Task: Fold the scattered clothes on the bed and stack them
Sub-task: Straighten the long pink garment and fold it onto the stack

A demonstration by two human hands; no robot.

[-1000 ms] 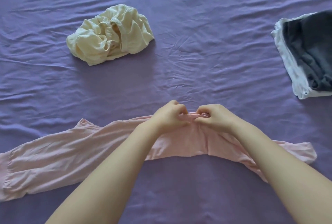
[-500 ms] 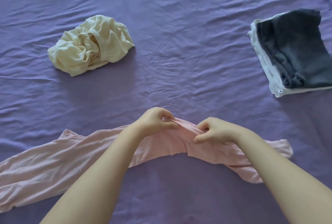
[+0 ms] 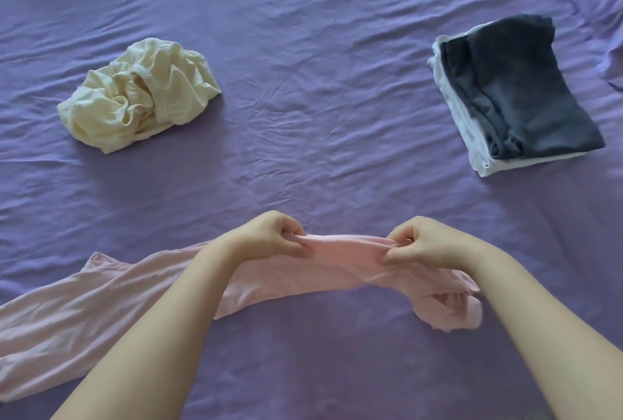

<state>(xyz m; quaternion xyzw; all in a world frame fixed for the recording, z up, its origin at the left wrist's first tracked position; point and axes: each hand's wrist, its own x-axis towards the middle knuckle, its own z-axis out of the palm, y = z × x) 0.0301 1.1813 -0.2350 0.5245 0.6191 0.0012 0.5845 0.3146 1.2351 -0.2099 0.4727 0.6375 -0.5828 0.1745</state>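
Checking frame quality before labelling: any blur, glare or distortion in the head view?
Head view: soft, even light, no glare; faint shadows beside the cream garment and the folded stack. Bed sheet wrinkles read sharp; slight softness at the left hand and right hand pinching the pink garment. Wide-angle stretch shows on the forearms at the bottom edge.

No readable text, labels, brands or numbers anywhere. Nothing printed shows on the garments or the bedding. No signs either.

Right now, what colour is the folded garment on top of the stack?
Dark grey garment, lying on a folded white garment; head view.
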